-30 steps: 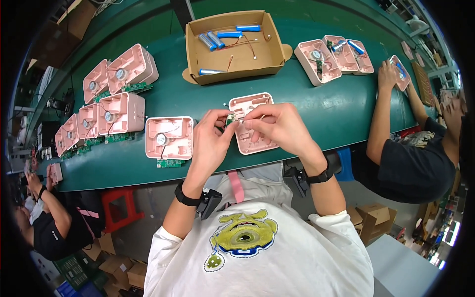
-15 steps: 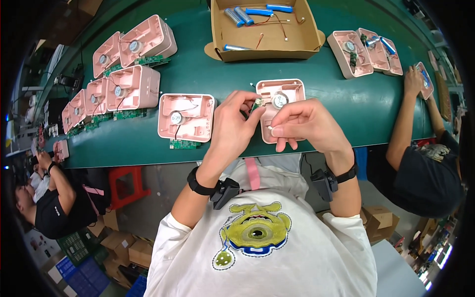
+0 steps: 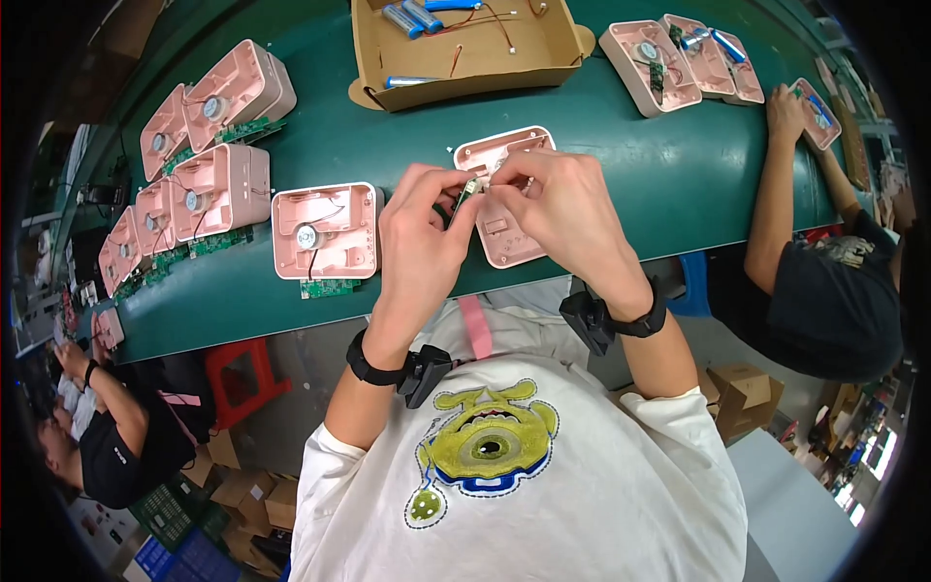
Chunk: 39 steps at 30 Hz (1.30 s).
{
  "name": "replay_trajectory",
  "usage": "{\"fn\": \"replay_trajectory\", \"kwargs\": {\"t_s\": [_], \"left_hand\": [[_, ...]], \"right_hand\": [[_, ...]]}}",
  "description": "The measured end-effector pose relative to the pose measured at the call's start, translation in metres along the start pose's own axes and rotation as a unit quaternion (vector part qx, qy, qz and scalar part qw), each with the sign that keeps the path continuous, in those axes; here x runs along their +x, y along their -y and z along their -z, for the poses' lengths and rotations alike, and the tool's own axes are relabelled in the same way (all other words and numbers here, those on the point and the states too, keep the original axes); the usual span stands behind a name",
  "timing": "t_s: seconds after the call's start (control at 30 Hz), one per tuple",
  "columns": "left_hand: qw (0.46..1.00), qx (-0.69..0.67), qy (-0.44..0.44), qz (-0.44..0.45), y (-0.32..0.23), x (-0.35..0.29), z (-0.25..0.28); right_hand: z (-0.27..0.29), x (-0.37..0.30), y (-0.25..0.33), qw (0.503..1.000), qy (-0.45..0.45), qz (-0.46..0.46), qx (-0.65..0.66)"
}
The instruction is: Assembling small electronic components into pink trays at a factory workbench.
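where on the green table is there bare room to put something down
Bare green tabletop lies between the right hand, the three grouped shells and the co-worker's arm. Another patch: between the cardboard box, the lone shell and the far-left shell cluster. Crowded: that cluster with its circuit boards, and around the left hand.

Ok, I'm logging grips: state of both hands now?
Left hand: closed, holding a circuit board.
Right hand: closed in a pinch; what it holds cannot be told.
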State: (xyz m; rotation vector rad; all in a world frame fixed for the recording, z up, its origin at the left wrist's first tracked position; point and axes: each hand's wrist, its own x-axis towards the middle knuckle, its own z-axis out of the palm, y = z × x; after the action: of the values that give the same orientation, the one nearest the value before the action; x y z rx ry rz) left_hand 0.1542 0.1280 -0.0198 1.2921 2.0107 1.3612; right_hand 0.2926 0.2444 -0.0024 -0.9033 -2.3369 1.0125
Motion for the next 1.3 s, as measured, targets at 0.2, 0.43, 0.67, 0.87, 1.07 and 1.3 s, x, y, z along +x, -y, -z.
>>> {"fn": "replay_trajectory", "kwargs": {"t_s": [0.2,0.43,0.67,0.87,1.07,1.3], "left_hand": [[1.000,-0.014,-0.013,-0.017,0.002,-0.002,-0.005],[1.000,-0.010,-0.007,-0.014,0.000,-0.001,-0.004],[1.000,-0.019,-0.006,-0.023,0.004,-0.003,-0.004],[0.998,-0.046,0.011,-0.044,0.008,0.001,-0.003],[0.996,-0.074,0.018,-0.050,0.007,0.003,-0.003],[0.999,-0.021,-0.002,-0.043,0.004,0.000,-0.003]], "right_hand": [[-0.003,-0.001,0.001,1.000,-0.023,0.021,0.002],[-0.002,-0.001,0.000,1.000,-0.018,0.015,0.009],[-0.005,-0.002,0.003,0.999,-0.021,0.021,0.012],[-0.005,0.001,0.001,0.999,-0.024,0.013,0.027],[-0.002,0.002,0.003,1.000,0.005,-0.011,0.024],[0.055,0.054,0.022,0.987,0.020,0.095,-0.128]]}}
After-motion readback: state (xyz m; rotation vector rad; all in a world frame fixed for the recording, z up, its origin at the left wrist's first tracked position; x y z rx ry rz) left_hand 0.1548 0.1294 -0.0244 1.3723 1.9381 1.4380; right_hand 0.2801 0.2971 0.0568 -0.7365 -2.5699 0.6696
